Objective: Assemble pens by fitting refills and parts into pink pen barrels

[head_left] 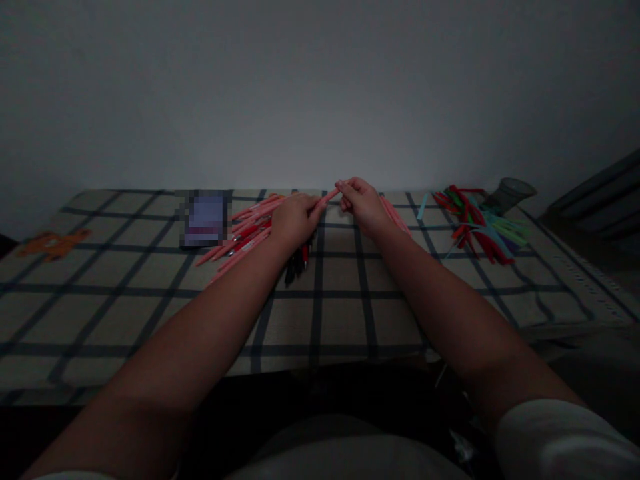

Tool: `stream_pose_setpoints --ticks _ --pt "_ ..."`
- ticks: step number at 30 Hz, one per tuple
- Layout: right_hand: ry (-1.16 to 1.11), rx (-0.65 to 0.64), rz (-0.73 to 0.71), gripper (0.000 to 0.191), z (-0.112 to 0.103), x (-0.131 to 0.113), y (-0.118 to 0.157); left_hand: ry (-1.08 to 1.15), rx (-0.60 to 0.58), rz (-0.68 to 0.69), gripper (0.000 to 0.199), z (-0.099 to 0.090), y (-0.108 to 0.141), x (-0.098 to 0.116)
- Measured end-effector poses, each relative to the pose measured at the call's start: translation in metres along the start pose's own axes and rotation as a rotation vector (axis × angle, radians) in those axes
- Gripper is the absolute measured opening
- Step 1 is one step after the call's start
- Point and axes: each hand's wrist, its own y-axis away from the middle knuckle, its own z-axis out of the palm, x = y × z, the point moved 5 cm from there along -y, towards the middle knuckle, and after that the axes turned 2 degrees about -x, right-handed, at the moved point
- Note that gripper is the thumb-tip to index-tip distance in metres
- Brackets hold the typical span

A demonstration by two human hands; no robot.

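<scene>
A slim pink stick (329,197) was in the air a little above the far part of the worktop (343,327), near its middle, and it bridged the two hands. The grip of the left hand (291,219) was pinching its nearer end between the thumb and the fingers, and the grip of the right hand (365,205) was pinching the other end, which pointed slightly upward. Beside and partly behind the left hand there lay a fan of pink sticks (257,212), with some red pens (246,231) among them. Below this hand, partly covered by it, was a small bunch of black pens (296,265). Some further pink sticks (395,215) lay just behind the right forearm. Left of the fan was a rectangular object (205,220), too blurred to name, and farther to the left lay a flat orange piece (55,245). On the right side one pale blue strip (423,207) lay apart from a loose heap of coloured strips (483,233), mostly red and green. Next to the heap a see-through vessel (511,192) was tilted. A checked cloth (165,293) covered the worktop, and behind it stood a grey wall (320,93).
</scene>
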Motion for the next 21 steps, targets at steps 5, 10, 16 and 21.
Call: stream_pose_setpoints --ticks 5,10,16,21 --pt "-0.003 0.01 0.009 0.047 0.0018 -0.0013 0.0029 0.012 0.01 0.008 0.042 0.0003 -0.0001 -0.0002" --pt "-0.009 0.013 0.029 0.048 0.0043 -0.0033 0.0045 0.027 0.024 0.005 0.04 -0.001 0.0009 0.0013" --pt "-0.064 -0.003 0.012 0.041 0.0017 -0.001 0.0011 0.061 0.036 -0.016 0.04 -0.0022 0.0009 0.0005" --pt "-0.095 0.01 -0.037 0.039 -0.0027 0.0027 -0.0015 0.062 0.039 -0.002 0.041 -0.0011 0.0006 -0.0004"
